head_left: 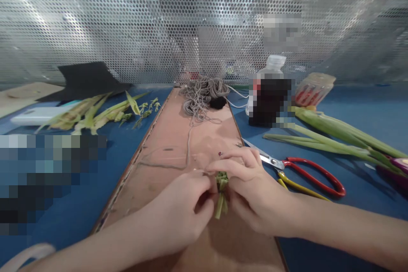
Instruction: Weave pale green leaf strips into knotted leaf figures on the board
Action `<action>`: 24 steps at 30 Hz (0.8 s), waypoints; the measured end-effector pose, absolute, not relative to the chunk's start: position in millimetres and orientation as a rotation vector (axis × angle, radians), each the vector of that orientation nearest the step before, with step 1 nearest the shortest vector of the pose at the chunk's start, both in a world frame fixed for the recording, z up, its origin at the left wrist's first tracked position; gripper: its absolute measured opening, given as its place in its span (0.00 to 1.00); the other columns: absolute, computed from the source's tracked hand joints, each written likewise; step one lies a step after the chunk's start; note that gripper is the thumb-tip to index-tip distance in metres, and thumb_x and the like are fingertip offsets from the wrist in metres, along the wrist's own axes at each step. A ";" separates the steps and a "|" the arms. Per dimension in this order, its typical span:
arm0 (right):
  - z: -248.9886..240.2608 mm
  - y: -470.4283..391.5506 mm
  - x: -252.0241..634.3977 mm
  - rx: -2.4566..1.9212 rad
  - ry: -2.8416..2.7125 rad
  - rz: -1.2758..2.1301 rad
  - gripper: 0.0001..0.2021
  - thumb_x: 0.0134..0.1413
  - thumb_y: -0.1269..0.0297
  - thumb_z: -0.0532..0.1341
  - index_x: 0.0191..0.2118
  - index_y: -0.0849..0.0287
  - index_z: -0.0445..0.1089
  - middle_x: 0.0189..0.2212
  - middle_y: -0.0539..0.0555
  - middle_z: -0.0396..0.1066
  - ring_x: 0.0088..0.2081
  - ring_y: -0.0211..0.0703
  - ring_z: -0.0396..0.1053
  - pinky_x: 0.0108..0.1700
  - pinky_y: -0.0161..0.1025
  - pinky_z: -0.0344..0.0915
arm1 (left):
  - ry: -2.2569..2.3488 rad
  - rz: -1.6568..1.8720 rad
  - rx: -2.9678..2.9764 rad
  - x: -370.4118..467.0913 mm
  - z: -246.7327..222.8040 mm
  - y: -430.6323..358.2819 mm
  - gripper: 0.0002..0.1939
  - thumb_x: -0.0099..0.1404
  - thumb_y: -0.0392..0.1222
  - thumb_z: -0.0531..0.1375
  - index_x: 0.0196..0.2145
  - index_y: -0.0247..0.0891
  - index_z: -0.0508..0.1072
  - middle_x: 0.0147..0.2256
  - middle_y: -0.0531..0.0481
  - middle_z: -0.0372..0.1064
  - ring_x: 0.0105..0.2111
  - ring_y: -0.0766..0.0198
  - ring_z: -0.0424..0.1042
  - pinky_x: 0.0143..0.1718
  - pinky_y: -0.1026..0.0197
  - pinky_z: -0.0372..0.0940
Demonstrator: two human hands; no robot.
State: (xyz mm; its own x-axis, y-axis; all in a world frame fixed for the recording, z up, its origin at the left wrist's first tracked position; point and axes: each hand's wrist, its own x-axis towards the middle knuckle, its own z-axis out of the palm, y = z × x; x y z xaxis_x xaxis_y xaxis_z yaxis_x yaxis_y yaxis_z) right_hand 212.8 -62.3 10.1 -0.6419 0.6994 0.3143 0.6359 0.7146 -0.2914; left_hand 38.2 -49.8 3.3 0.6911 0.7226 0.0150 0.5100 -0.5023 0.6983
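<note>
Close together over a long brown cardboard strip, both hands work at a small bundle of green plant strips. From the left, the curled fingers and thumb of my left hand press against the bundle. My right hand closes on it from the other side, index finger reaching over the top toward the left fingertips. The bundle's short cut ends hang below the fingers; the hands hide its sides. A thin grey cord runs down the cardboard from a tangled grey heap, then bends left.
Scissors with red and yellow handles lie beside my right hand. Long green leaves, a bottle and a clear container are on the right. Husks and a black sheet lie left. Perforated metal stands behind.
</note>
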 end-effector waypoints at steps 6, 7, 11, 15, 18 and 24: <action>12.0 -61.8 216.2 -1.049 -2.650 0.063 0.11 0.47 0.73 0.53 0.35 0.59 0.69 0.54 0.52 0.54 0.54 0.51 0.46 0.54 0.53 0.45 | 0.999 0.336 2.290 31.5 2.1 -46.5 0.09 0.61 0.35 0.46 0.26 0.36 0.62 0.27 0.51 0.63 0.27 0.66 0.61 0.28 0.64 0.56; 12.7 -62.2 216.5 -1.063 -2.679 0.049 0.11 0.48 0.73 0.53 0.35 0.60 0.70 0.54 0.53 0.54 0.54 0.51 0.46 0.54 0.52 0.45 | 1.000 0.329 2.300 29.9 2.1 -45.6 0.09 0.61 0.36 0.45 0.26 0.36 0.62 0.27 0.51 0.63 0.27 0.66 0.61 0.28 0.64 0.56; 18.1 -62.5 218.5 -1.111 -2.744 0.021 0.08 0.49 0.70 0.54 0.34 0.60 0.70 0.53 0.56 0.54 0.53 0.51 0.48 0.54 0.52 0.47 | 1.038 0.379 2.328 24.4 3.9 -42.6 0.11 0.63 0.38 0.44 0.26 0.36 0.61 0.26 0.52 0.62 0.26 0.66 0.61 0.28 0.64 0.55; 40.9 -70.0 223.0 -1.166 -2.747 0.110 0.09 0.43 0.65 0.60 0.34 0.60 0.67 0.47 0.57 0.59 0.49 0.50 0.54 0.50 0.50 0.54 | 1.085 0.426 2.397 20.2 7.1 -39.8 0.13 0.63 0.39 0.43 0.25 0.36 0.61 0.25 0.53 0.62 0.26 0.66 0.61 0.27 0.64 0.53; 68.0 -95.5 225.4 -1.168 -2.698 0.193 0.01 0.47 0.70 0.57 0.28 0.59 0.65 0.42 0.55 0.62 0.49 0.46 0.56 0.50 0.46 0.55 | 1.085 0.469 2.456 19.1 10.0 -39.0 0.14 0.63 0.39 0.43 0.24 0.35 0.62 0.24 0.53 0.62 0.26 0.66 0.60 0.28 0.64 0.52; 37.2 -167.8 213.9 -0.950 -2.448 0.387 0.03 0.48 0.68 0.58 0.27 0.56 0.62 0.34 0.49 0.66 0.40 0.36 0.65 0.37 0.27 0.63 | 1.064 0.476 2.408 24.8 7.7 -49.4 0.15 0.63 0.48 0.47 0.26 0.36 0.64 0.22 0.54 0.61 0.23 0.68 0.60 0.23 0.66 0.50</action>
